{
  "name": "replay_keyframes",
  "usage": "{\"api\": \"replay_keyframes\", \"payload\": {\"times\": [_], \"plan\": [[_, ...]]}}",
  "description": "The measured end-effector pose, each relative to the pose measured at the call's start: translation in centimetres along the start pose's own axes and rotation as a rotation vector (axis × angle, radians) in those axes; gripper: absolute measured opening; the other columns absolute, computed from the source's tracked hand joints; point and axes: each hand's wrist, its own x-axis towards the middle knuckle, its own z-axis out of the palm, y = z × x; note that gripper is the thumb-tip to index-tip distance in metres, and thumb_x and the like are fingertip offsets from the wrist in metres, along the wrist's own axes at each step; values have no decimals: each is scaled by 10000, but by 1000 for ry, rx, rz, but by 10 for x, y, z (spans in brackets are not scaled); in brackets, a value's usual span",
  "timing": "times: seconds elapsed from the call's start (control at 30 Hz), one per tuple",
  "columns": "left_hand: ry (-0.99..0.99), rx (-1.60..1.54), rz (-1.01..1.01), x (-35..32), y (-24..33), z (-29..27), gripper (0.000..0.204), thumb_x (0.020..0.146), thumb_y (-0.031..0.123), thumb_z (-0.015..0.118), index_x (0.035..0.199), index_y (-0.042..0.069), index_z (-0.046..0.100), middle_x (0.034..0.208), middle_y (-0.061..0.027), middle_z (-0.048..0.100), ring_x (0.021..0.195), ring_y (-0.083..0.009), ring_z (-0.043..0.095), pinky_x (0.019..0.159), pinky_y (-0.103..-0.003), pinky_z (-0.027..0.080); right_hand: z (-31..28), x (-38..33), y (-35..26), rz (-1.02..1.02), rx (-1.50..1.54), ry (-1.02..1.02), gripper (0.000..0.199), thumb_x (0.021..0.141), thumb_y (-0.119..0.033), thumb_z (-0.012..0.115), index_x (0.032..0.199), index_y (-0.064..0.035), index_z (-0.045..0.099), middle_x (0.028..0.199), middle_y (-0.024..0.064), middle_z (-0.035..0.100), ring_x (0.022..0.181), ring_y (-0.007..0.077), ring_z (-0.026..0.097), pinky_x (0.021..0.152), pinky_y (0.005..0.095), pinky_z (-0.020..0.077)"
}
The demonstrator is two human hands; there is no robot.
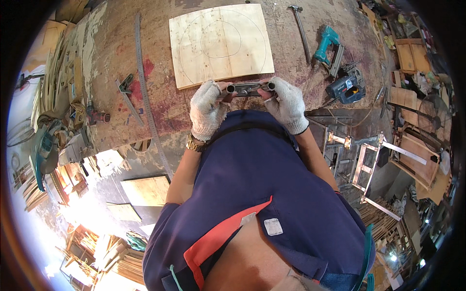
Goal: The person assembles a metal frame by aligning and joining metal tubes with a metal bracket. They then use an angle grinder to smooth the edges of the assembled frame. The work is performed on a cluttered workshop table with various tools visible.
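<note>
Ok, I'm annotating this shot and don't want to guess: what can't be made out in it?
Head view, underside of the dark metal piece: turned away from the camera.
Head view, palms of the left hand and right hand: mostly hidden behind the hands' own backs.
Head view, far edge of the workbench: cut off by the picture's top edge.
Head view, floor at lower left: partly washed out by glare.

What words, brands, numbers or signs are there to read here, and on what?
Blue-and-black power tool: pale lettering, which I won't copy out.
Long metal ruler: any markings too small to read.
White patch on the dark blue clothing: too blurred.
Plywood sheet: drawn circles, no legible words.
Held metal piece: none readable.
</note>
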Motion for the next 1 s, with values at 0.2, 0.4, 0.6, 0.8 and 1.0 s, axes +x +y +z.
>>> {"api": "replay_keyframes", "payload": {"times": [0.2,0.4,0.6,0.8,1.0], "plan": [[10,81,-61,-2,-8,1,305,799,-49,810,1086,16,731,837,-125,663,702,-298,687,641,-362,529,1,3,-3,-17,-6,9,186,898,-116,811,1014,-31,693,777,124,637,662,332,672,588,395,509],[-41,24,-107,3,9,-1,262,828,-55,799,1070,13,727,849,-134,674,735,-310,702,676,-360,547,-6,0,-5,9,-47,-18,201,872,-150,832,978,-50,693,778,106,652,645,296,679,583,386,526],[-15,130,-122,-6,-3,0,232,863,-33,819,1084,19,766,899,-115,712,775,-233,711,712,-309,542,-1,4,-4,-66,13,31,187,866,-147,832,983,-66,711,792,87,676,642,274,689,584,374,539],[-14,56,-124,2,10,4,266,838,-19,813,1092,29,748,856,-130,675,754,-275,687,667,-349,524,-4,2,1,21,-10,-24,184,863,-131,834,970,-58,703,813,96,681,679,280,697,588,372,534],[-11,124,-144,-2,3,3,262,831,1,830,1081,24,753,783,-97,592,657,-218,589,604,-330,475,-5,6,-4,-54,6,-10,194,885,-106,816,1038,-35,721,777,99,638,655,274,671,592,363,521]]}}
